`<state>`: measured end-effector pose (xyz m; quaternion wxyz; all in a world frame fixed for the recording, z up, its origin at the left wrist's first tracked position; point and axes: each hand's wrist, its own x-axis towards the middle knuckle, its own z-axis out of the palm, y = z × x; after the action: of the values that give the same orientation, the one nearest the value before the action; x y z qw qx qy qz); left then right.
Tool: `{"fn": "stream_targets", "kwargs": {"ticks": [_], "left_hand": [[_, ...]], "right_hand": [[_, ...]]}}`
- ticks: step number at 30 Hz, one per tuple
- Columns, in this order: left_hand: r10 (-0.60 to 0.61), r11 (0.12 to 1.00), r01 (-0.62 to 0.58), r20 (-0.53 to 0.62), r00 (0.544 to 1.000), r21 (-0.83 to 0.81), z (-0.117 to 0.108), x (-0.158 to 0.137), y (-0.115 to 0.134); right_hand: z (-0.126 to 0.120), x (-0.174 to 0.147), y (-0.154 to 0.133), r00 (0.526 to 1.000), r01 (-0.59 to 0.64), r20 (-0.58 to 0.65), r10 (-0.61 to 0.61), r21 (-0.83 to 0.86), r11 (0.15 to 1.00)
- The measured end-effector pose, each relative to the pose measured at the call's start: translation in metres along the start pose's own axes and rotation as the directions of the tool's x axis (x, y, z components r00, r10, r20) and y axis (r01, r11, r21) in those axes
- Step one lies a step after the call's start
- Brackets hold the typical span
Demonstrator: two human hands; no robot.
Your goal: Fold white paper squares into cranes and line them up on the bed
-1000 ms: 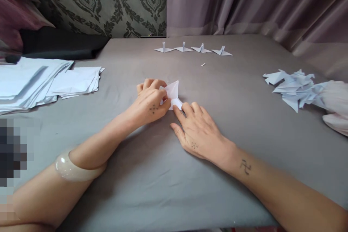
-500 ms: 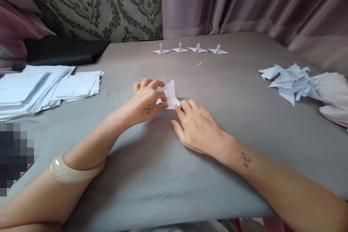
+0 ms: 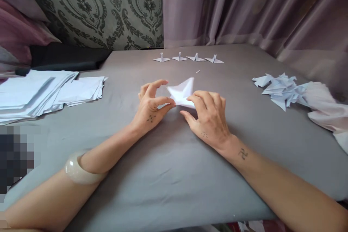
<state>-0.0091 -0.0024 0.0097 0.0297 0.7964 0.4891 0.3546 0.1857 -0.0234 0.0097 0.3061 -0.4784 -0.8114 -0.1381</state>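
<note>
A partly folded sheet of white paper [image 3: 181, 92] sits between my two hands, one pointed corner standing up and its surface slightly blurred. My left hand [image 3: 153, 103] pinches its lower left corner between thumb and index finger, while the other fingers curve apart above. At the right edge, the bent fingers of my right hand [image 3: 209, 116] press on the paper, covering that side of it. The right thumb sticks out just below the sheet.
Several folded paper cranes [image 3: 179, 57] stand in a row at the back, a tiny scrap [image 3: 198, 71] before them. Stacked white paper [image 3: 24, 92] lies left beside smaller sheets [image 3: 81, 90]. Folded paper shapes [image 3: 282, 88] are heaped right, near pale cloth [image 3: 323, 101]. Black cloth [image 3: 67, 57] lies back left.
The paper has shifted right and turned, opening out more to view. My left fingers have spread off its top, the thumb and index staying at its corner. My right hand has moved up onto its right side.
</note>
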Motion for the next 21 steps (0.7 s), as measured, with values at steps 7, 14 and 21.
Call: {"fn": "stream_targets", "kwargs": {"ticks": [7,14,21], "left_hand": [[0.000,0.999,-0.005,0.125,0.992,0.039,0.003,-0.001,-0.005],[-0.015,0.978,-0.031,0.218,0.976,0.207,-0.002,-0.014,0.011],[0.017,0.953,-0.109,0.310,0.950,0.281,-0.005,-0.024,0.026]], "right_hand": [[0.003,0.000,0.004,0.984,0.139,0.120,-0.130,-0.076,0.987],[-0.002,-0.003,-0.005,0.947,0.216,0.272,-0.172,-0.138,0.967],[-0.004,0.002,-0.009,0.909,0.232,0.379,-0.171,-0.120,0.965]]}}
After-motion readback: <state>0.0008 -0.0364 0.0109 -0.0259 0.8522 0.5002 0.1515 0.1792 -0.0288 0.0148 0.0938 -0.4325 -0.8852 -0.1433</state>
